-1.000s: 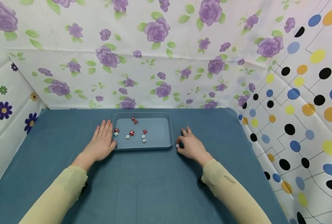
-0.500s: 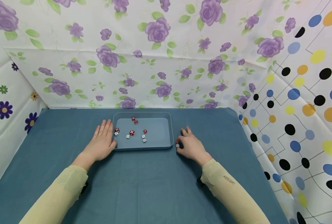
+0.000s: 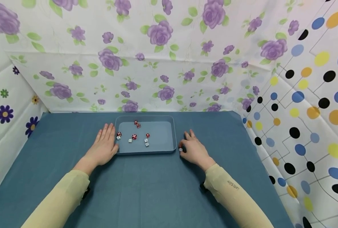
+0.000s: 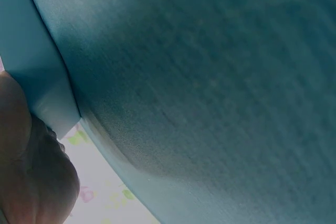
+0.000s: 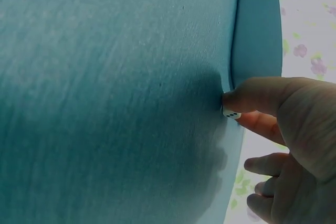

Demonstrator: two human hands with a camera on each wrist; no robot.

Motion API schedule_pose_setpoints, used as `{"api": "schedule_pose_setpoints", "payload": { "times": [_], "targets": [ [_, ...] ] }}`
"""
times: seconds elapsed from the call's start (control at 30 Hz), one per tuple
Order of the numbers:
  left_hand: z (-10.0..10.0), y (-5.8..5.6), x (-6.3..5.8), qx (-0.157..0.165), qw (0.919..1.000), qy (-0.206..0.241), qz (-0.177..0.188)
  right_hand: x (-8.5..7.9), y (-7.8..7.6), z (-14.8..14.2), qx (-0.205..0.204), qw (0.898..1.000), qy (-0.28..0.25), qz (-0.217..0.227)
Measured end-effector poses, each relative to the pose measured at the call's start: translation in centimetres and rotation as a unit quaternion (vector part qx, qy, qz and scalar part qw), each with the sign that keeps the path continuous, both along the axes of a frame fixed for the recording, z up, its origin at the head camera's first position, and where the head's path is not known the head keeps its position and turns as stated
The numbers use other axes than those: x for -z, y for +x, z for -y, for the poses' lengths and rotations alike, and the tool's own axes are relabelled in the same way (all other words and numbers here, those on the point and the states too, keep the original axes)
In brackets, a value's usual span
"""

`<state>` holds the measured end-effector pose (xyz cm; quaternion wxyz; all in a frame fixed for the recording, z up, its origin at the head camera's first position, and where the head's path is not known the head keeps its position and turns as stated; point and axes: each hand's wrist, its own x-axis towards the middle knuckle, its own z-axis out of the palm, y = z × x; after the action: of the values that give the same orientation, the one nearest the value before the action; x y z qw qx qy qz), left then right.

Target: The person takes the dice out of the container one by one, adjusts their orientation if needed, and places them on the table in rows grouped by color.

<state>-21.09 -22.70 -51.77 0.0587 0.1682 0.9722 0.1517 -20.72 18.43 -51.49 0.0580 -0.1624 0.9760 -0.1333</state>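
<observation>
A blue-grey tray [image 3: 160,133] holds several red and white dice, among them a large red die [image 3: 134,136] and a white die [image 3: 130,141]. My left hand [image 3: 101,147] lies along the tray's left rim, its fingers straight and together. Just outside the tray's right side, my right hand [image 3: 195,149] pinches another white die [image 5: 231,113] between thumb and index finger. That die is low over the cloth, and the thumb hides part of it in the right wrist view. The other fingers of this hand stay off it.
A blue cloth [image 3: 146,190] covers the table. Behind it hangs a white sheet [image 3: 186,91] with purple roses. A dotted sheet [image 3: 308,126] closes the right side, and a flowered one [image 3: 12,133] the left.
</observation>
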Motion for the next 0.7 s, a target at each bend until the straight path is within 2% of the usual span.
{"api": "schedule_pose_setpoints", "payload": {
  "times": [0.2,0.4,0.7],
  "targets": [
    [0.1,-0.2,0.0,0.004,1.0,-0.004,-0.003,0.0,-0.3,0.0,0.003,1.0,-0.018,-0.009],
    [0.0,0.3,0.0,0.004,1.0,0.008,-0.001,0.0,0.2,0.6,0.005,0.999,-0.04,-0.03],
    [0.1,0.0,-0.1,0.006,0.9999,0.0,0.013,-0.9,0.2,1.8,-0.029,0.995,-0.093,-0.032]
  ]
}}
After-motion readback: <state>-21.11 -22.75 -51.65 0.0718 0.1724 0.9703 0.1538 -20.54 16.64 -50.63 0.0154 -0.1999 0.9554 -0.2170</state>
